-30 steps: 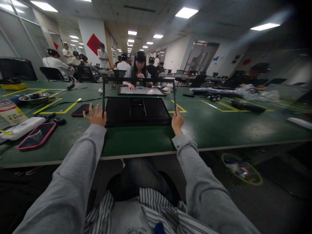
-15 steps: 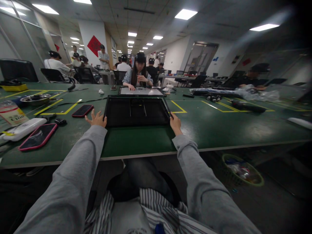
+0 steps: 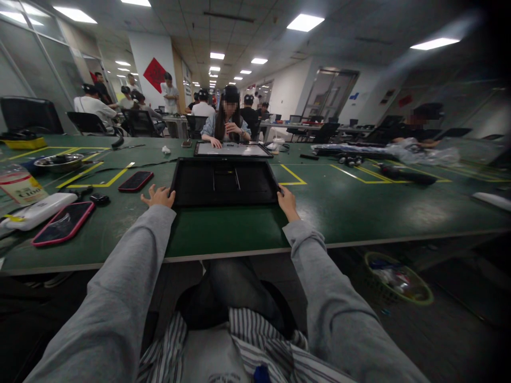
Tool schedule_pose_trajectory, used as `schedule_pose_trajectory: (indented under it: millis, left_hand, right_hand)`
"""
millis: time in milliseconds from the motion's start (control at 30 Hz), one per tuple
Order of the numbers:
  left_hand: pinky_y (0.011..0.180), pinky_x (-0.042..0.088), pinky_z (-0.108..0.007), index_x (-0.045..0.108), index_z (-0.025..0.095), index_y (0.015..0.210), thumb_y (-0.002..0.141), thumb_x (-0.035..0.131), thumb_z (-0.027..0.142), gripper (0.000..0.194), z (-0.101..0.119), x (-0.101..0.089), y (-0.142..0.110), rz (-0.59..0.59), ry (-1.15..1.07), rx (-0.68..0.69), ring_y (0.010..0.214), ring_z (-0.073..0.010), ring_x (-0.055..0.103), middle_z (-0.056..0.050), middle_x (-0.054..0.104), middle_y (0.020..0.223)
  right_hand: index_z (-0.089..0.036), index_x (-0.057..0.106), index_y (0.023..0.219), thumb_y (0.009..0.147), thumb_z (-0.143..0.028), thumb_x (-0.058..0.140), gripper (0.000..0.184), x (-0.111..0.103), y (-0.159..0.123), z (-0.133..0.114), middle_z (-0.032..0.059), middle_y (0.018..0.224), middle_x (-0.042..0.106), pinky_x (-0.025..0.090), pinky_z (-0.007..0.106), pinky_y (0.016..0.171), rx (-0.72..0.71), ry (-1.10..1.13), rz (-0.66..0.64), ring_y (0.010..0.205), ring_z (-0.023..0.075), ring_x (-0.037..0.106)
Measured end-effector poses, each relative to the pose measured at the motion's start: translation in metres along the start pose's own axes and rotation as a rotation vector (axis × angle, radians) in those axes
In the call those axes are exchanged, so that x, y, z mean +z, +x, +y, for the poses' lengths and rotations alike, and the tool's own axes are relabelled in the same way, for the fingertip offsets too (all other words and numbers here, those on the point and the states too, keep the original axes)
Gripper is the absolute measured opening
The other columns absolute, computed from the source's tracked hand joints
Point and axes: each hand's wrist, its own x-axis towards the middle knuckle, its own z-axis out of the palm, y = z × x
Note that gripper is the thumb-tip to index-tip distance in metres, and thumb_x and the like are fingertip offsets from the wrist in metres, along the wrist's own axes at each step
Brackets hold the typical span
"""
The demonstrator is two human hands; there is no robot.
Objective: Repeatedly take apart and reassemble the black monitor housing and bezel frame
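Observation:
A black rectangular panel with its frame (image 3: 224, 182) lies flat on the green table (image 3: 223, 229) straight ahead of me. My left hand (image 3: 158, 197) rests at the panel's near left corner, thumb against the frame edge and the other fingers spread out over the table. My right hand (image 3: 287, 200) is at the near right corner with its fingers curled onto the frame edge. Both arms wear grey sleeves.
Left of the panel lie a red-edged phone (image 3: 134, 181), a second phone in a pink case (image 3: 63, 223), a white pack (image 3: 38, 210) and a metal bowl (image 3: 58, 161). A person across the table sits behind another panel (image 3: 232, 149). A green basket (image 3: 397, 277) stands on the floor at right.
The frame stood raised on edge above the panel a second ago; it has come down flat onto the panel, and both hands dropped with it to the near corners.

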Motion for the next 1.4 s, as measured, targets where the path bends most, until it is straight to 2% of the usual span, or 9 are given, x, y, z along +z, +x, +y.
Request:
schedule_pose_trajectory:
  millis: [267, 367, 500, 567, 667, 800, 867, 1267, 1400]
  left_hand:
    - [0.112, 0.018, -0.071, 0.055, 0.034, 0.138, 0.096, 0.034, 0.056, 0.051, 0.005, 0.003, 0.0, -0.148, -0.065, -0.108, 0.145, -0.0306, 0.029, -0.009, 0.054, 0.148]
    - [0.113, 0.018, -0.069, 0.053, 0.025, 0.141, 0.097, 0.034, 0.052, 0.054, 0.007, -0.005, -0.006, -0.038, -0.069, -0.099, 0.145, -0.0311, 0.03, -0.014, 0.052, 0.148]
    - [0.116, 0.013, -0.068, 0.04, 0.015, 0.15, 0.099, 0.032, 0.042, 0.058, 0.019, -0.02, -0.015, 0.139, -0.102, -0.047, 0.15, -0.0318, 0.019, -0.017, 0.037, 0.158]
    - [0.117, 0.011, -0.068, 0.036, 0.013, 0.152, 0.1, 0.029, 0.039, 0.059, 0.042, -0.022, -0.026, 0.149, -0.123, -0.008, 0.151, -0.032, 0.015, -0.017, 0.03, 0.162]
    - [0.118, 0.006, -0.064, 0.032, 0.012, 0.154, 0.102, 0.019, 0.037, 0.059, 0.097, -0.008, -0.05, 0.124, -0.126, 0.166, 0.152, -0.0304, 0.014, -0.017, 0.027, 0.163]
    - [0.123, 0.009, -0.049, 0.04, 0.02, 0.153, 0.101, 0.022, 0.035, 0.057, 0.164, 0.022, -0.082, -0.05, -0.088, 0.434, 0.151, -0.0233, 0.023, -0.007, 0.032, 0.163]
    - [0.123, 0.012, -0.048, 0.04, 0.017, 0.153, 0.1, 0.02, 0.03, 0.058, 0.179, 0.031, -0.089, -0.122, -0.049, 0.444, 0.151, -0.0236, 0.025, -0.008, 0.033, 0.162]
    - [0.123, 0.011, -0.051, 0.038, 0.014, 0.154, 0.098, 0.016, 0.029, 0.062, 0.175, 0.044, -0.08, -0.153, 0.019, 0.434, 0.153, -0.0244, 0.019, -0.008, 0.027, 0.165]
    - [0.124, 0.011, -0.052, 0.032, 0.018, 0.157, 0.098, 0.017, 0.03, 0.062, 0.176, 0.044, -0.073, -0.262, 0.037, 0.425, 0.154, -0.0233, 0.015, -0.006, 0.022, 0.166]
  right_hand:
    - [-0.024, 0.051, 0.144, 0.097, -0.024, 0.041, 0.048, -0.003, -0.008, -0.012, 0.0144, 0.129, 0.065, 0.042, 0.045, 0.099, 0.074, -0.114, -0.01, 0.118, 0.0277, 0.057]
    - [-0.022, 0.049, 0.145, 0.097, -0.029, 0.044, 0.048, -0.01, -0.011, -0.016, 0.0155, 0.13, 0.063, 0.038, 0.047, 0.102, 0.083, -0.134, 0.023, 0.125, 0.0304, 0.049]
    - [-0.011, 0.043, 0.146, 0.099, -0.029, 0.035, 0.051, -0.015, -0.022, -0.037, 0.0228, 0.137, 0.054, 0.029, 0.053, 0.107, 0.16, -0.176, 0.215, 0.133, 0.0339, 0.037]
    - [-0.005, 0.04, 0.145, 0.1, -0.027, 0.027, 0.052, -0.007, -0.031, -0.06, 0.0271, 0.14, 0.048, 0.025, 0.054, 0.109, 0.176, -0.196, 0.265, 0.135, 0.0349, 0.032]
    - [-0.003, 0.035, 0.147, 0.101, -0.033, 0.025, 0.056, 0.023, -0.05, -0.107, 0.0277, 0.149, 0.04, 0.02, 0.051, 0.114, 0.105, -0.208, 0.226, 0.139, 0.0343, 0.026]
    - [-0.007, 0.029, 0.154, 0.102, -0.041, 0.021, 0.063, 0.065, -0.076, -0.162, 0.0206, 0.162, 0.026, 0.009, 0.051, 0.119, -0.17, -0.273, 0.006, 0.15, 0.0325, 0.014]
    - [-0.006, 0.028, 0.156, 0.102, -0.039, 0.016, 0.064, 0.074, -0.083, -0.176, 0.0186, 0.164, 0.023, 0.003, 0.05, 0.12, -0.217, -0.299, -0.081, 0.152, 0.031, 0.011]
    - [0.0, 0.027, 0.156, 0.101, -0.034, 0.019, 0.064, 0.071, -0.081, -0.179, 0.019, 0.164, 0.024, -0.004, 0.046, 0.122, -0.199, -0.276, -0.233, 0.154, 0.0282, 0.011]
    - [-0.002, 0.021, 0.158, 0.101, -0.035, 0.022, 0.065, 0.071, -0.073, -0.18, 0.0169, 0.166, 0.017, -0.001, 0.043, 0.123, -0.161, -0.296, -0.34, 0.155, 0.0252, 0.007]
